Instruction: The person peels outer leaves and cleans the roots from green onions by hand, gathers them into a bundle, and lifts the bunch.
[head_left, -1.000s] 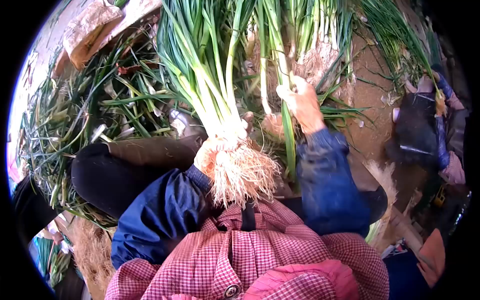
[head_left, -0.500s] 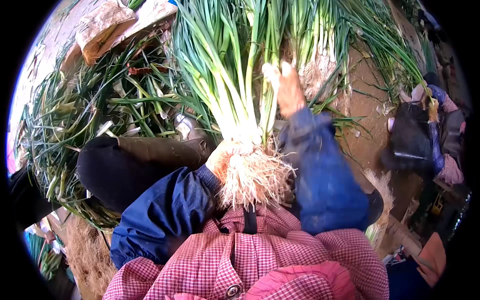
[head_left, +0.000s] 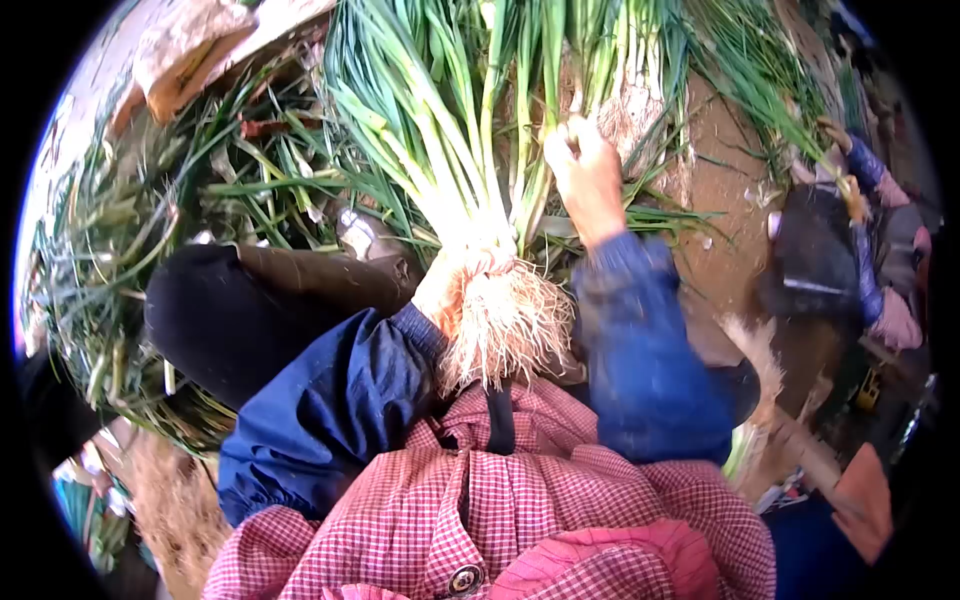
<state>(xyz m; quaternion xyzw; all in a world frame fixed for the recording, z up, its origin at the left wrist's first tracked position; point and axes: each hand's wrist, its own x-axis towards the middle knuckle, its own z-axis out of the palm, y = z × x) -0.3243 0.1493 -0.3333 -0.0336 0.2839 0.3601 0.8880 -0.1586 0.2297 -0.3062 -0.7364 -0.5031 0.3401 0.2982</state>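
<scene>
A thick bunch of green onions (head_left: 463,190) lies with its leaves pointing away from me and its pale stringy roots (head_left: 512,318) toward my lap. My left hand (head_left: 437,295) is wrapped round the white stems just above the roots, its fingers partly hidden by the bunch. To the right of the stalks, my right hand (head_left: 592,178) is closed, fingertips drawn together against the outermost green leaves. What those fingertips pinch is too small to make out.
Discarded leaves (head_left: 130,270) are heaped at the left around my bent knee (head_left: 195,320). More green onions with roots (head_left: 632,115) lie beyond my right hand. Another person (head_left: 885,240) at the far right handles long green stalks. Dry root clumps (head_left: 185,510) lie at lower left.
My right hand has gone from spread, blurred fingers to a closed pinch beside the stalks, slightly to the right. The left hand keeps its hold on the bunch.
</scene>
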